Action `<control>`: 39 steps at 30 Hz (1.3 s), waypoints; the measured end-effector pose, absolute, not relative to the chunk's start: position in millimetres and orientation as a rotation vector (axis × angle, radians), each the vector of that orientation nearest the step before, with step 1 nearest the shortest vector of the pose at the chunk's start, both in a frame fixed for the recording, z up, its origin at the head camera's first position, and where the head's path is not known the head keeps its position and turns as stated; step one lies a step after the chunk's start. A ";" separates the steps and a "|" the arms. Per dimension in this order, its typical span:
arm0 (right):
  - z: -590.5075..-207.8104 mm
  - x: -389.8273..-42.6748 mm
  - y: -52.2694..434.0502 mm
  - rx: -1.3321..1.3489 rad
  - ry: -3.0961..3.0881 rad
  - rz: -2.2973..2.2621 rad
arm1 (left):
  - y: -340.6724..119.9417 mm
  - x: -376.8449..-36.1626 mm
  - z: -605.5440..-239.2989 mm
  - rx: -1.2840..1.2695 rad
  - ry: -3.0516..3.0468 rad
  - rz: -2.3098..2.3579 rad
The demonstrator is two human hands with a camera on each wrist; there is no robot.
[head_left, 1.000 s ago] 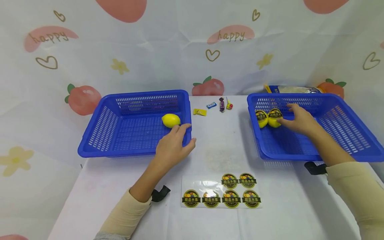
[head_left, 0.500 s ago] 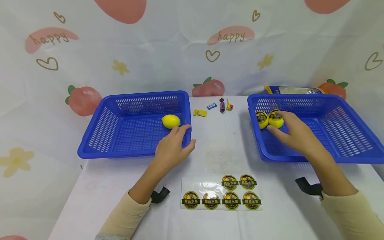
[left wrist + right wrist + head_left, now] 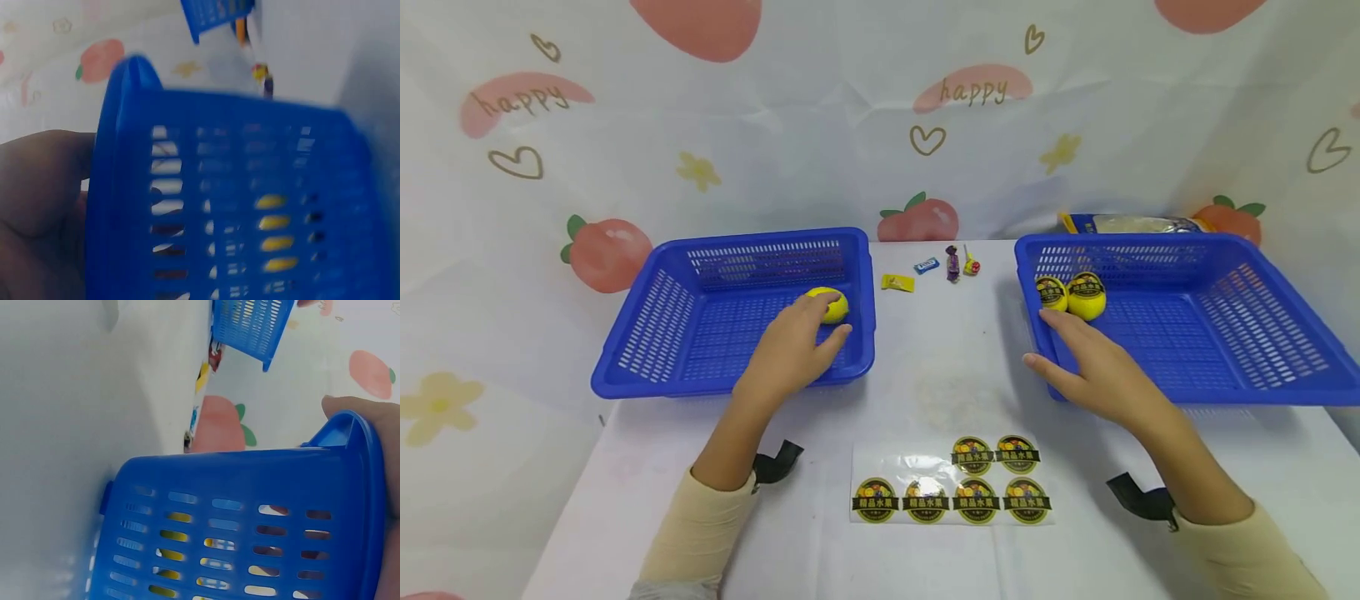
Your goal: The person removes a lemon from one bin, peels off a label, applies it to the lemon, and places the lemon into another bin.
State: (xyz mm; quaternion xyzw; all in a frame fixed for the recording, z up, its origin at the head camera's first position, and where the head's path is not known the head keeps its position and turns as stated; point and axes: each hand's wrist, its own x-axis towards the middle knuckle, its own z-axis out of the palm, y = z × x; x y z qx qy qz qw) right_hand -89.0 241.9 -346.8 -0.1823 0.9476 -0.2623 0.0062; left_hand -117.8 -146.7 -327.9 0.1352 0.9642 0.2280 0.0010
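Left hand [image 3: 784, 348] hangs over a lemon [image 3: 837, 311] inside the left blue basket [image 3: 677, 388].
Its fingers are loose, thumb apart, gripping nothing; contact is unclear. Curling them around the fruit's middle, clear of the rim, should give the surest hold. At centre, a sticker sheet [image 3: 952, 475] lies on the white tabletop [image 3: 940, 358] before a fruit-print backdrop [image 3: 820, 167]. The right hand [image 3: 1101, 375], spread and empty, is near two stickered lemons [image 3: 1086, 302] in the right blue basket [image 3: 1285, 396].

The right hand [image 3: 389, 447] appears just beside the rim of the near blue basket [image 3: 250, 478]. Yellow shapes [image 3: 175, 536] show through its slots. Beyond it: a second blue basket [image 3: 250, 328] and printed cloth [image 3: 300, 394].
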 end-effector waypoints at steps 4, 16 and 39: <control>-348.6 -88.7 241.5 -0.562 2.974 -0.815 | -154.7 -137.2 -322.1 0.343 3.061 0.539; -351.3 -87.3 239.5 -0.599 3.025 -0.797 | -146.7 -173.1 -338.6 0.147 2.986 0.186; -352.0 -88.1 241.0 -0.578 3.030 -0.797 | -142.8 -174.1 -341.7 0.197 2.884 0.171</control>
